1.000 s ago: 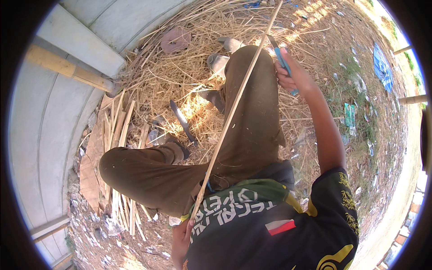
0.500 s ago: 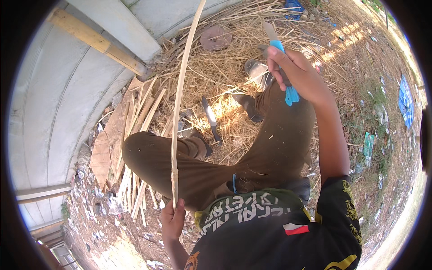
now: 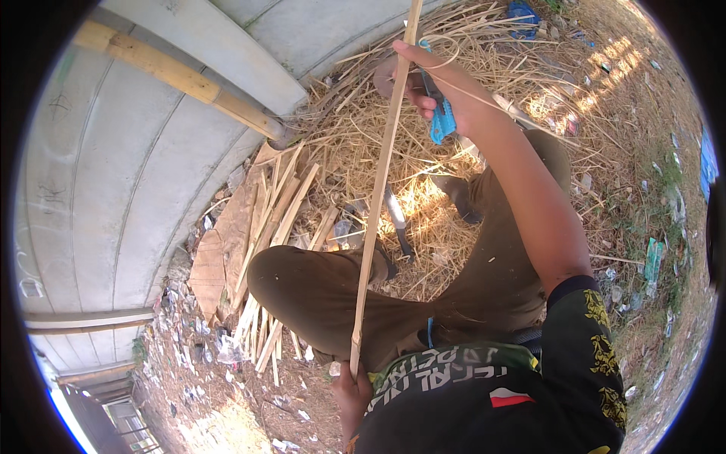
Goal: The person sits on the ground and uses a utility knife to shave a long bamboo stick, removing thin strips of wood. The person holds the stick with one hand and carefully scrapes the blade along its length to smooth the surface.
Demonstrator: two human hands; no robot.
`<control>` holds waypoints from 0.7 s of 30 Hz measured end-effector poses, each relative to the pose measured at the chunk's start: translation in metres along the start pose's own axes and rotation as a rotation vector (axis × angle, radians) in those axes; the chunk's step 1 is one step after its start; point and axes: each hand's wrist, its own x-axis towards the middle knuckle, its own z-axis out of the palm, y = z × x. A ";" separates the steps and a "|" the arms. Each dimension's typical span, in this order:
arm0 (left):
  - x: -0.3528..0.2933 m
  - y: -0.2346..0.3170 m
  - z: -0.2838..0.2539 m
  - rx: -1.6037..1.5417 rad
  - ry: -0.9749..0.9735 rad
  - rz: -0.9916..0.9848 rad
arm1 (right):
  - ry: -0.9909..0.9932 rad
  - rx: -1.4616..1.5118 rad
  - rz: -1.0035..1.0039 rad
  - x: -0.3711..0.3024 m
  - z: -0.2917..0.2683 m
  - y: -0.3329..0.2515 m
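A long pale bamboo strip (image 3: 378, 193) slants across my lap from lower middle to the top edge. My left hand (image 3: 353, 393) is closed round its near end, beside my hip. Far along the strip, my right hand (image 3: 435, 83) grips a knife (image 3: 442, 125) with a blue-wrapped handle. The knife is up against the strip; its blade is mostly hidden by the hand and the strip. A thin curled sliver (image 3: 455, 54) loops over the right hand and wrist.
A second knife (image 3: 396, 208) lies on the ground between my legs. Split bamboo pieces (image 3: 276, 200) lie on cardboard (image 3: 212, 265) to the left, beside a pale panel wall (image 3: 113, 189) and a bamboo pole (image 3: 174, 76). Shavings (image 3: 348, 129) cover the ground ahead.
My right hand has brought the knife leftward to the strip, from a spot apart from it. The strip now leans further right at its far end. The whole view has shifted slightly.
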 end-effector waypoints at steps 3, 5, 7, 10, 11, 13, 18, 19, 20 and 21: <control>-0.001 -0.001 0.005 0.024 0.028 0.020 | 0.039 -0.064 -0.068 -0.005 -0.007 0.001; 0.000 0.000 0.006 0.049 0.029 0.027 | 0.066 -0.070 -0.095 -0.009 -0.011 -0.001; 0.004 0.003 0.005 0.073 0.019 0.033 | 0.007 -0.047 -0.111 -0.016 -0.019 -0.009; 0.005 0.005 0.003 0.069 0.023 0.054 | -0.087 -0.027 -0.135 -0.019 -0.034 -0.016; 0.006 0.010 0.002 0.030 0.024 0.024 | -0.120 -0.024 -0.142 -0.019 -0.037 -0.018; 0.005 0.004 0.002 0.045 0.018 0.058 | -0.142 -0.049 -0.190 -0.022 -0.039 -0.019; 0.004 0.003 0.005 0.026 0.051 0.061 | -0.063 -0.183 -0.243 -0.023 -0.037 -0.015; 0.003 0.002 0.005 0.023 0.047 0.058 | -0.027 -0.284 -0.292 -0.023 -0.035 -0.014; 0.003 0.000 0.005 0.020 0.044 0.054 | 0.009 -0.385 -0.339 -0.022 -0.034 -0.013; 0.002 -0.001 0.005 0.017 0.040 0.051 | 0.052 -0.426 -0.388 -0.020 -0.032 -0.010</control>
